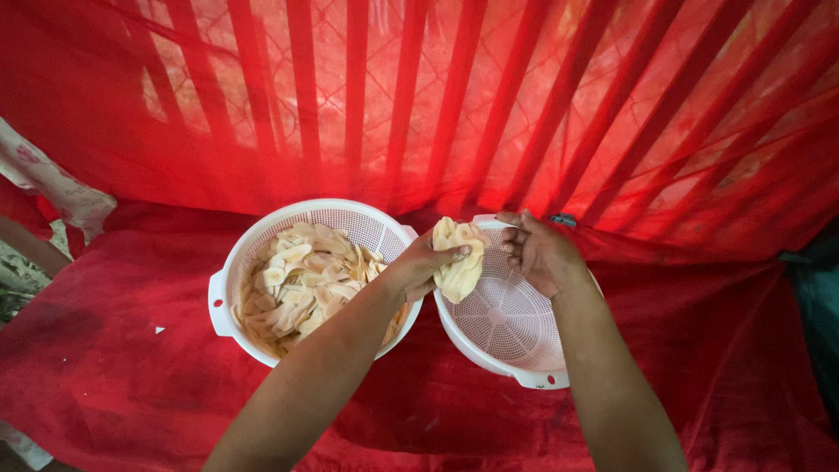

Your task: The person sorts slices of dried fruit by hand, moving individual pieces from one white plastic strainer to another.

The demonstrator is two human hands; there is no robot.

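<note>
Red cloth [131, 376], two white perforated colanders [229, 288] [489, 354] resting on it

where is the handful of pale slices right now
In the head view, near centre, the handful of pale slices is gripped in the left hand, above the near rim of the empty right colander, beside the right hand.

You are in a makeshift food-preparation spot, home or small-scale rather than a fitted kitchen. You work low over a red cloth [131, 376] spread as the surface, and the same red fabric hangs behind, glowing where light comes through a slatted, wire-meshed barrier [489, 96]. Two white plastic colander baskets sit side by side: the left basket [229, 262] full of pale sliced pieces [301, 280], the right basket [507, 323] nearly bare. A strip of rough ground [17, 280] shows at the left edge.
</note>
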